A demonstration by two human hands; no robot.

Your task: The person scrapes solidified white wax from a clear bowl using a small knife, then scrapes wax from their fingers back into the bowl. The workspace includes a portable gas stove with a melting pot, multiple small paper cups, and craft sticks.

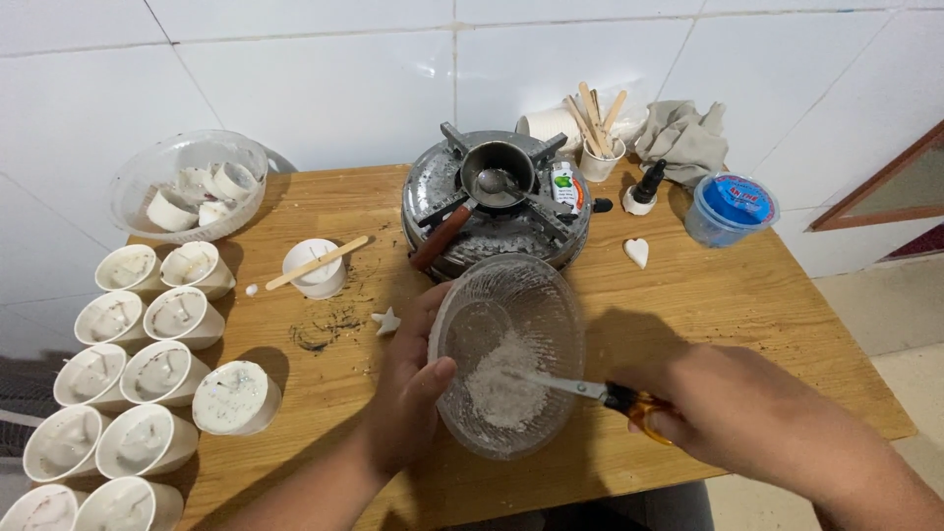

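Step in hand, as judged: loosening white powder (503, 388) inside the clear ribbed glass bowl (551, 295), in front of the round metal stove (433, 192) on the table (708, 295). Your left hand (408, 393) grips the bowl rim; your right hand (733, 408) is closed around orange-handled scissors (600, 393). Next, keep the bowl steady.

I sit at a wooden table (767, 324) pushed against a wall of large white tiles (324, 79) with thin grey joints. The tabletop is warm brown, with dark crumbs scattered near its middle. To my right, pale floor tiles (905, 324) show past the table's edge, and a brown wooden frame (890, 182) leans in at the corner. The light is soft and even, throwing faint shadows.
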